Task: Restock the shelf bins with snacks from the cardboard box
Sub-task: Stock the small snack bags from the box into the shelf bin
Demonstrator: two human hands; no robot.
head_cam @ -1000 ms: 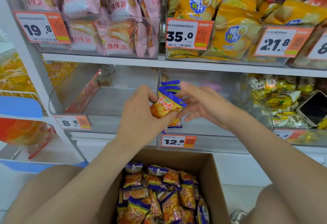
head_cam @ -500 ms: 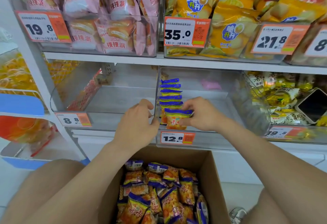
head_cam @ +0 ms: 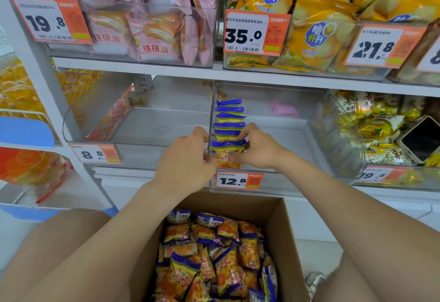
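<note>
Dropping from mid-air, the snack packet (head_cam: 228, 156) now stands at the bin's (head_cam: 297, 183) front-left corner, heading the row (head_cam: 229, 120). The right hand (head_cam: 258, 149) pinches it; the left hand (head_cam: 185, 161) curls alongside, grip unclear. The cardboard box (head_cam: 281, 225) remains well stocked.

An orange plastic snack packet (head_cam: 228, 156) is topped with a blue band and printed with red characters. Behind it, a row of matching packets (head_cam: 229, 120) is seen as blue bands edged in yellow. The same orange-and-blue print is repeated on the loose packets (head_cam: 214, 254) in the plain brown cardboard box (head_cam: 283, 230). White price tags (head_cam: 239, 180) are marked with black digits and orange panels. Pink wrapped cakes (head_cam: 152, 34) are lettered in red; yellow crisp bags (head_cam: 316, 37) are stamped with blue round emblems.
</note>
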